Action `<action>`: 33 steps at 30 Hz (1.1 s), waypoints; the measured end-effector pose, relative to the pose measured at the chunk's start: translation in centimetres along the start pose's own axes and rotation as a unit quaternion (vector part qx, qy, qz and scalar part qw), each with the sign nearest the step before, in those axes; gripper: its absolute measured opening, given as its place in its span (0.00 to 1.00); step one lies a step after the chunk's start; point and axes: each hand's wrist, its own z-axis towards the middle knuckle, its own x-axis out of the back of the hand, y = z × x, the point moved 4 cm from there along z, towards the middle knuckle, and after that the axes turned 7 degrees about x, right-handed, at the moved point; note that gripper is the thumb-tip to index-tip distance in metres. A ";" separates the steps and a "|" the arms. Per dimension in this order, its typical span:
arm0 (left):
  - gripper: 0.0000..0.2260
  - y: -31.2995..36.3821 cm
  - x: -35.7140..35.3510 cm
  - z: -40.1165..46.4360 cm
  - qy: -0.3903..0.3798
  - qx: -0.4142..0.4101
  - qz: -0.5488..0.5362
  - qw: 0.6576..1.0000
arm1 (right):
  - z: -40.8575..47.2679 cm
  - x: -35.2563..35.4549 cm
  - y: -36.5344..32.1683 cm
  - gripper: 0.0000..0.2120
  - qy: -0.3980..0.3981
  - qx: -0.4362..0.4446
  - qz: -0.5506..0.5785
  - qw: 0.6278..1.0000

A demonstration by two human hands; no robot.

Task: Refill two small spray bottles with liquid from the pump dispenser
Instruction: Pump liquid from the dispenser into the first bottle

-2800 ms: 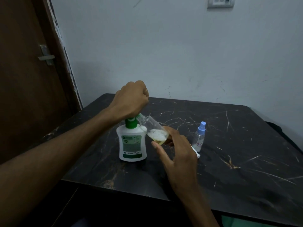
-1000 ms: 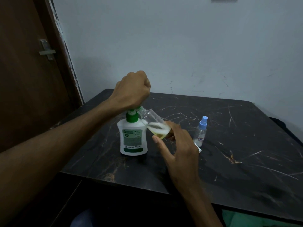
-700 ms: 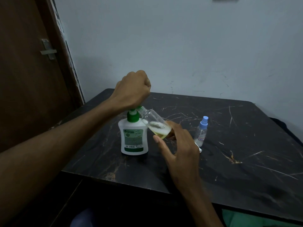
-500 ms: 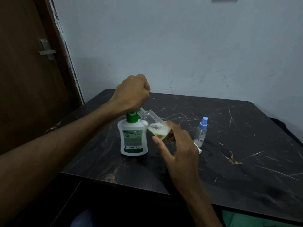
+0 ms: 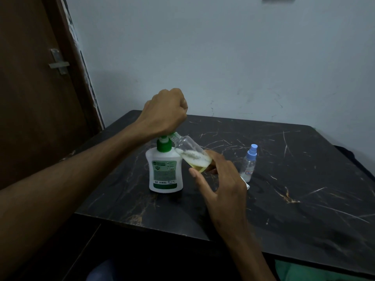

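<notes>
- The pump dispenser (image 5: 165,172), standing under the left hand (image 5: 165,110), carries a green and white label with a round logo; its print is too small and dim to read
- The capped spray bottle (image 5: 250,164), just beyond the right hand (image 5: 221,179), bears a small white sticker with red and blue marks; the characters cannot be made out
</notes>
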 end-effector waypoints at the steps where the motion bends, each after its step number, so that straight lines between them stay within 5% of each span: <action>1: 0.18 0.1 -0.1 -0.1 -0.004 -0.004 0.001 1.000 | 0.0 0.0 0.0 0.20 -0.002 0.003 0.000 1.000; 9: 0.13 -0.1 -0.3 0.3 -0.018 -0.012 0.019 1.000 | 0.0 0.1 0.0 0.22 -0.007 -0.004 -0.010 1.000; 14: 0.20 0.1 -0.4 -0.4 -0.025 -0.012 0.005 1.000 | 0.0 0.1 0.0 0.21 -0.005 -0.005 -0.007 1.000; 33: 0.17 -0.3 -0.6 0.3 -0.011 -0.017 -0.004 1.000 | -0.1 0.0 0.1 0.20 -0.005 -0.008 -0.009 1.000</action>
